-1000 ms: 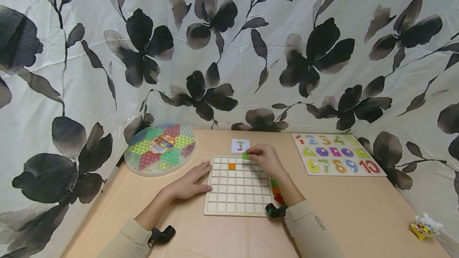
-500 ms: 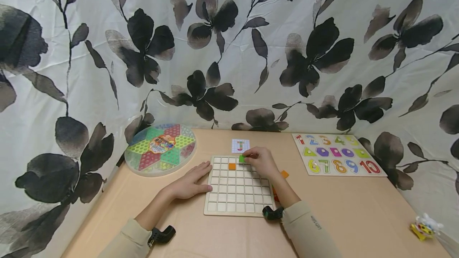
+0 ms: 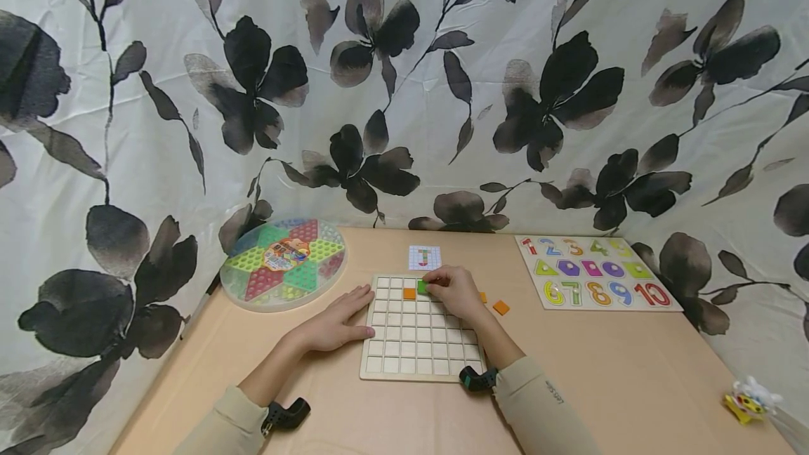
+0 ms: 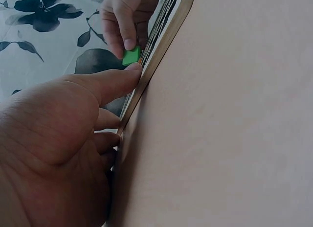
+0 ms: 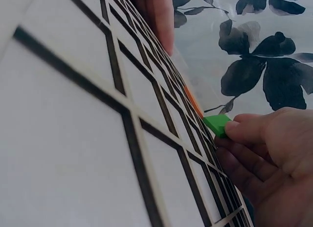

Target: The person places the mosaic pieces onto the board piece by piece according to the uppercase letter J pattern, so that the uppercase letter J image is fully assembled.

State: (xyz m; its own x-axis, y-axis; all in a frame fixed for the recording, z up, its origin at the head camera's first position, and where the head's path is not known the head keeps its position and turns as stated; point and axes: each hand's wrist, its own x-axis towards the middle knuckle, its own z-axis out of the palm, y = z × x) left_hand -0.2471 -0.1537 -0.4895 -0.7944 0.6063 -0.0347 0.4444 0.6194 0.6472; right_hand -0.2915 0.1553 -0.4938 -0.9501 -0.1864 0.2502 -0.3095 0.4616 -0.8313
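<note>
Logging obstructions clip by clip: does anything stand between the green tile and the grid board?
Nothing visible does. The right hand pinches the green tile over the far part of the grid board; the orange tile lies beside that tile, not in between.

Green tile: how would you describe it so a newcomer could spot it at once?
On the table lies the wooden grid board. Near its far edge sits an orange tile; right of that, the right hand pinches the green tile. Unlike its orange neighbour, it is green and held between finger and thumb.
</note>
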